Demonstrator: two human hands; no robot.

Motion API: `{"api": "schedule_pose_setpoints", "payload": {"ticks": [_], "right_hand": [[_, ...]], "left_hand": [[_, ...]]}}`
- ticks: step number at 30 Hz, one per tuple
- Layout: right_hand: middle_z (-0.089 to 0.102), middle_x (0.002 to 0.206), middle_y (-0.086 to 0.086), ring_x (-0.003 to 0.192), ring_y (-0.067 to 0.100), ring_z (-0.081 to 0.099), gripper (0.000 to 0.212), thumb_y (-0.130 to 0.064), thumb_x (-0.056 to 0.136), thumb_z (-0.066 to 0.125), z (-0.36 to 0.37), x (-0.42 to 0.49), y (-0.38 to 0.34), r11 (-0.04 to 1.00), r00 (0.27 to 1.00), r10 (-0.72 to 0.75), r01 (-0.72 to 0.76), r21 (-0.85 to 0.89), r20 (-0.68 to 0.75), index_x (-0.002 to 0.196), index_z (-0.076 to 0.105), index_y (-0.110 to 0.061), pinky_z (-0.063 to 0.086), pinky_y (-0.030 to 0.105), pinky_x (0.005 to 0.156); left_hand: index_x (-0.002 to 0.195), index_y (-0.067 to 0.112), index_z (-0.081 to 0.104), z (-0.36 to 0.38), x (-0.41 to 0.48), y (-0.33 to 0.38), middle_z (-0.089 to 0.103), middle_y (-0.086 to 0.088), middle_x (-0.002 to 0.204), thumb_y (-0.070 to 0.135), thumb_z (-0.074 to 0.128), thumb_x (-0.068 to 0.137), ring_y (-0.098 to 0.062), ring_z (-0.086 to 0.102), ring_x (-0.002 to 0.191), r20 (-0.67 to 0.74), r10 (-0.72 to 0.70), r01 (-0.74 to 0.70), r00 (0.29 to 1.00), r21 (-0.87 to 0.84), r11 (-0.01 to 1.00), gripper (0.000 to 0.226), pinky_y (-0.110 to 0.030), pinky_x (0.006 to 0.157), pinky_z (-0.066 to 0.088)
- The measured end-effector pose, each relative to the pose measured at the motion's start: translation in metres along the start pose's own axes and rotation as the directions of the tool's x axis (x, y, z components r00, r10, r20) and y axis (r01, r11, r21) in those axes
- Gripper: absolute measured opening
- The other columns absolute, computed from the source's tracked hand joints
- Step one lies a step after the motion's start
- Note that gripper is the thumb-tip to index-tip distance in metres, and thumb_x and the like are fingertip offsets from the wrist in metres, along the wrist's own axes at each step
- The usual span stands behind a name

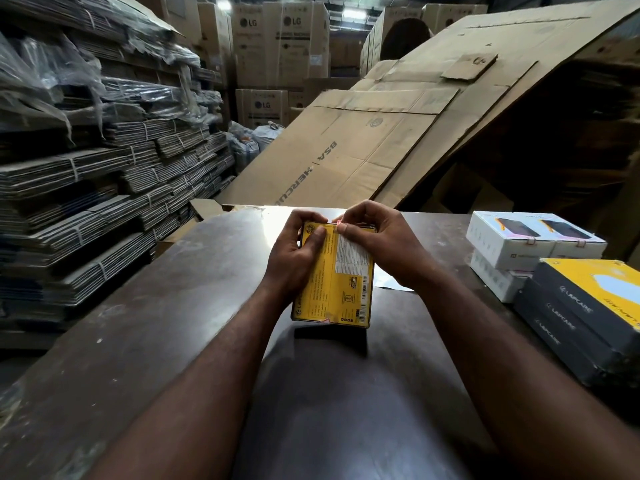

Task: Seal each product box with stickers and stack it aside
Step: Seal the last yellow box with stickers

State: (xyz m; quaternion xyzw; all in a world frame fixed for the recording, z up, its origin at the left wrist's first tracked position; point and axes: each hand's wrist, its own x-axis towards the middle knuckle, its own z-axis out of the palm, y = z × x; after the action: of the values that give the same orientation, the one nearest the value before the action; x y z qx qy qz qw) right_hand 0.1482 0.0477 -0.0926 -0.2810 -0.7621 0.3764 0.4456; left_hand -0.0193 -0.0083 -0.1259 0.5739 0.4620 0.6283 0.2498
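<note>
Dark worktop [138, 306], cardboard piled behind: over its middle a yellow box [332, 282] is held tilted, the left hand [294, 251] gripping its left side, the right hand [377, 244] pinching a small sticker [337, 222] at its top edge; stacked boxes [581, 306] lie well to the right

LG on rear cartons [292, 36]; LAPCARE on dark stacked boxes [568, 315]; BSA MERCU… on leaning cardboard sheet [349, 157].

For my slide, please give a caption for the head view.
Left hand holds yellow box; right hand pinches a sticker onto its far edge.
</note>
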Motion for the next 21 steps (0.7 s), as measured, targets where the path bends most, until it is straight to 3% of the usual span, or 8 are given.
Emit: {"api": "schedule_pose_setpoints", "payload": {"ticks": [4,13,17,21], "right_hand": [[0.07,0.101,0.007,0.096,0.021,0.07,0.005,-0.019,0.094,0.07,-0.001,0.0,0.0,1.0,1.0,0.002,-0.002,0.015,-0.015,0.096,0.069,-0.015,0.061,0.037,0.078],[0.072,0.104,0.012,0.098,0.027,0.072,0.006,-0.019,0.092,0.072,-0.003,-0.001,-0.002,0.996,0.999,0.046,-0.047,0.082,0.01,0.096,0.07,-0.014,0.062,0.047,0.084],[0.071,0.106,0.016,0.1,0.031,0.07,0.007,-0.017,0.092,0.072,-0.008,-0.001,-0.006,0.996,0.998,0.047,-0.05,0.07,0.042,0.096,0.07,-0.013,0.06,0.048,0.085],[0.07,0.109,0.02,0.103,0.035,0.069,0.011,-0.015,0.091,0.072,-0.016,0.0,-0.01,0.994,0.994,0.06,-0.068,0.085,0.089,0.099,0.068,-0.008,0.058,0.052,0.088]], "left_hand": [[0.109,0.024,0.054,0.002,0.0,0.001,0.06,0.0,0.101,0.021,0.052,0.105,-0.018,0.065,0.086,-0.005,-0.008,0.008,1.0,-0.002,1.0,0.006,-0.045,0.077,0.06],[0.105,0.027,0.053,0.004,0.0,0.003,0.059,0.0,0.102,0.021,0.051,0.105,-0.019,0.065,0.088,-0.008,-0.006,0.006,1.0,0.001,1.0,0.007,-0.043,0.077,0.06],[0.102,0.03,0.054,0.004,0.0,0.005,0.059,0.002,0.1,0.021,0.051,0.105,-0.019,0.064,0.088,0.007,0.016,-0.016,1.0,0.005,1.0,0.01,-0.051,0.078,0.06],[0.096,0.039,0.056,0.005,0.0,0.007,0.059,0.007,0.096,0.035,0.055,0.095,-0.021,0.064,0.087,0.024,0.036,-0.036,0.999,0.008,0.999,0.004,-0.056,0.077,0.059]]}}
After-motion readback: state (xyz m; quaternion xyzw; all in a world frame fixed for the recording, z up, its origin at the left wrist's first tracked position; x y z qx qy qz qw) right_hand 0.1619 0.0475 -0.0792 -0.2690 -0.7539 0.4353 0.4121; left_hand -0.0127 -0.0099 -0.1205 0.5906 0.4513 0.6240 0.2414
